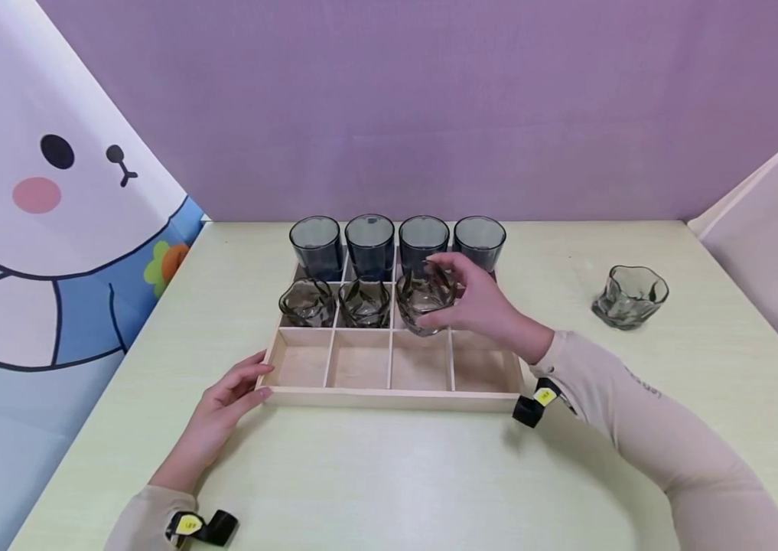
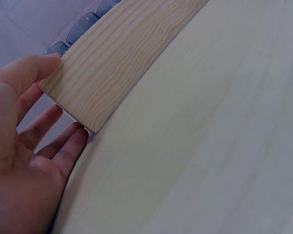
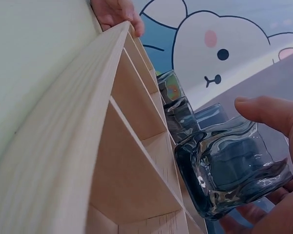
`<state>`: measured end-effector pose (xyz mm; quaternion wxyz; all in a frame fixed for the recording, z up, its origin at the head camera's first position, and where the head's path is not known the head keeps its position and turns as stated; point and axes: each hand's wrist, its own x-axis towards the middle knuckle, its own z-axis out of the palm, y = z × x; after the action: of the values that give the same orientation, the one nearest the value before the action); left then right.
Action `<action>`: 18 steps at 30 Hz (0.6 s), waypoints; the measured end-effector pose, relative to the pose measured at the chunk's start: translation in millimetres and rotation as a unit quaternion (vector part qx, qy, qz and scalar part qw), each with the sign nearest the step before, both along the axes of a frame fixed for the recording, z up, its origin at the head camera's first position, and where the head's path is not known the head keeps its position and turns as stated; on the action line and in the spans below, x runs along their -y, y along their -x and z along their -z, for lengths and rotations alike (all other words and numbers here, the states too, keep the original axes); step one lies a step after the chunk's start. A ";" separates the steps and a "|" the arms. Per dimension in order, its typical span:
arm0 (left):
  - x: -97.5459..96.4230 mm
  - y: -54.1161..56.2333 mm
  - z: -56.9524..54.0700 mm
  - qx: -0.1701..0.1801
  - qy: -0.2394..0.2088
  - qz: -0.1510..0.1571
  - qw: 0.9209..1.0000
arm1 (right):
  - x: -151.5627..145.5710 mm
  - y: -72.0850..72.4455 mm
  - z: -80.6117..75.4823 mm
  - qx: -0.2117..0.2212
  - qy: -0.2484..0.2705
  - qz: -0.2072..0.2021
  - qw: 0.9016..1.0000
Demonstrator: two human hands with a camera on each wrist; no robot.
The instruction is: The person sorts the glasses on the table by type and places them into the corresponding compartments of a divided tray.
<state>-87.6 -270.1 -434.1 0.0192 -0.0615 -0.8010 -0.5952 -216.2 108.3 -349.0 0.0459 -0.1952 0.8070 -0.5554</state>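
Observation:
A short wavy grey glass (image 1: 423,302) is between the thumb and fingers of my right hand (image 1: 476,302). It overlaps the third compartment of the middle row in the head view. Close up in the right wrist view, the held glass (image 3: 229,161) tilts beside the dividers. My left hand (image 1: 232,394) holds the near left corner of the divided wooden box (image 1: 389,398), thumb at the front corner and fingers along the side. Two like glasses, one wavy glass (image 1: 307,304) and another wavy glass (image 1: 365,304), stand in the middle row's left compartments.
Several taller blue-grey tumblers (image 1: 370,245) fill the back row. The front row's compartments (image 1: 359,360) show bare wood. Another wavy glass (image 1: 631,297) stands on the table (image 1: 568,260) to the right. A purple backdrop (image 1: 430,115) rises behind the table.

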 end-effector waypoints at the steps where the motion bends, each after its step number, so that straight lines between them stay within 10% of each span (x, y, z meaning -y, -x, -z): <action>1: 0.0 0.1 -0.1 0.000 0.000 0.000 1.000 | 0.9 0.9 -0.2 0.003 0.001 0.003 1.000; 18: -0.6 0.3 -1.9 0.019 0.004 -0.007 1.000 | 8.2 15.0 4.9 0.035 0.008 0.031 0.999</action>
<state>-87.9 -269.5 -432.2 0.0083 -0.0445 -0.8038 -0.5931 -231.1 100.1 -353.9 0.0556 -0.1505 0.8059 -0.5699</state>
